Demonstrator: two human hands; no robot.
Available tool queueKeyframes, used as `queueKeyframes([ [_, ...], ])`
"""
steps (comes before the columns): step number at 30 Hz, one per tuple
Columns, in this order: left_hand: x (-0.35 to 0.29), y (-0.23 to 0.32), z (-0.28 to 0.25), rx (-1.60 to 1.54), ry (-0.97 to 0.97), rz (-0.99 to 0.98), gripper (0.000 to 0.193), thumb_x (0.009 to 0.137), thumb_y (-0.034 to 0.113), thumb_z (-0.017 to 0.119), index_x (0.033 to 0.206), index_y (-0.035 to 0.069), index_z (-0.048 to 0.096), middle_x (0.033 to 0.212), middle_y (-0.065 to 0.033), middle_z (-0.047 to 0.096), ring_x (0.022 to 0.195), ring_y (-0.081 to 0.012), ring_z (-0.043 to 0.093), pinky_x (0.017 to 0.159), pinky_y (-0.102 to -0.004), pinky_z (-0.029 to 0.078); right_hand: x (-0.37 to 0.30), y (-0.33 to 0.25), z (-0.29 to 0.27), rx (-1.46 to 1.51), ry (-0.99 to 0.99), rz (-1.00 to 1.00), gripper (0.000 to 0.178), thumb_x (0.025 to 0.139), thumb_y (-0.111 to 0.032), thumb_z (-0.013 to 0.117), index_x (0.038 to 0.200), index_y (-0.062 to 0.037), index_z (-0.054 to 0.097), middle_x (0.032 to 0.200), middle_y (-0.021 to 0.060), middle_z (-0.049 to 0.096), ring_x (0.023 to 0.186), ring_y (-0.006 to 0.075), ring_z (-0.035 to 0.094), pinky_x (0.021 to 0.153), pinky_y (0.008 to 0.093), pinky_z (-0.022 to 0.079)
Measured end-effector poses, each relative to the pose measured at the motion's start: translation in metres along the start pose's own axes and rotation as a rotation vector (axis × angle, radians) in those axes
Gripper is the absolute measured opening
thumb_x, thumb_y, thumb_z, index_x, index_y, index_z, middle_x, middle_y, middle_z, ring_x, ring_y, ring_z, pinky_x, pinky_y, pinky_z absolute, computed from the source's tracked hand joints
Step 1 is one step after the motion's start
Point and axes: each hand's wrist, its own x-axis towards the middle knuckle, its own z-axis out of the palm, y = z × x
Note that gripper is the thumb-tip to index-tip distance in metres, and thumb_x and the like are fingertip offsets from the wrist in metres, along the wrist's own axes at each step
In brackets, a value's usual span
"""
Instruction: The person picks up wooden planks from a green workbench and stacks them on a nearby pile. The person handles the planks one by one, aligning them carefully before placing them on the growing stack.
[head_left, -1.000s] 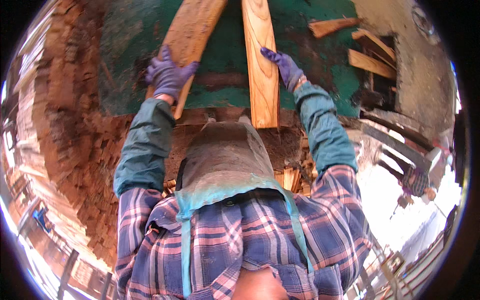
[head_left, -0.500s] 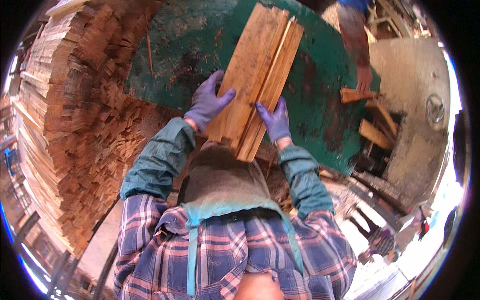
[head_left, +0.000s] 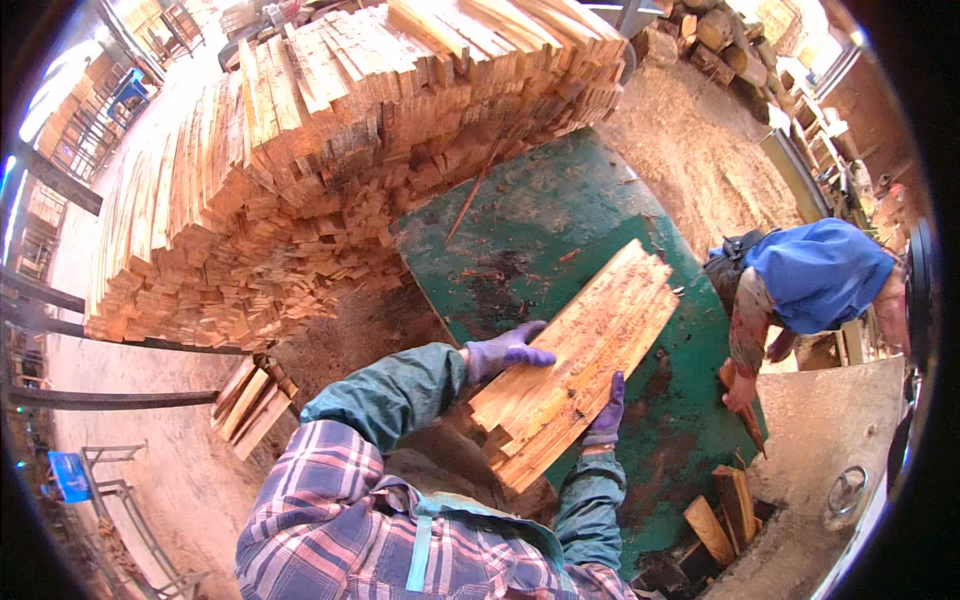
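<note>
A bundle of several rough wooden boards (head_left: 585, 360) lies between my hands, slanting from near my apron up and right over a green metal table (head_left: 540, 190). My left hand (head_left: 508, 350), in a purple glove, grips the bundle's left side, with the thumb over the top board. Along the opposite side, my right hand (head_left: 606, 412), gloved the same way, presses with fingers upright against the edge. The boards' near ends are uneven, one jutting short of the others. What lies under the bundle is hidden.
A tall stack of wooden slats (head_left: 320, 130) rises beyond the table's left side. At the right, a co-worker in blue (head_left: 815, 275) holds a narrow wood piece (head_left: 742, 410) at the table edge. Offcuts (head_left: 722, 515) lie near a handwheel (head_left: 847, 491). A small slat pile (head_left: 255, 408) stands lower left.
My view has swung left, bringing the slat stack and the co-worker more fully into sight. The boards, still between both hands, now slant further right and look pressed closer together.
</note>
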Motion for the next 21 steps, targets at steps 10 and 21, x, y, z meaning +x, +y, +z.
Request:
queueKeyframes([
  [10,-0.069,0.066,0.096,0.048,0.268,0.261,0.090,0.080,0.026,0.081,0.149,0.003,0.029,0.134,-0.0137,0.054,0.121,-0.0232,0.053,0.106,-0.0391,0.043,-0.043,-0.079,0.067,-0.393,-0.120,-0.097,0.067,0.084,-0.021,0.071,0.141,-0.0029,0.040,0.123,0.0148,0.060,0.104,0.0290,0.064,0.075,0.0454,0.063],
  [21,-0.084,0.107,0.125,0.627,0.267,0.964,0.114,0.074,0.017,0.086,0.158,0.007,0.008,0.158,-0.0115,0.026,0.144,-0.0248,0.028,0.118,-0.0416,0.024,-0.057,-0.123,0.074,-0.289,-0.522,-0.602,0.087,0.072,-0.017,0.083,0.145,-0.0029,0.037,0.124,0.0109,0.059,0.107,0.0267,0.063,0.088,0.0386,0.055],
])
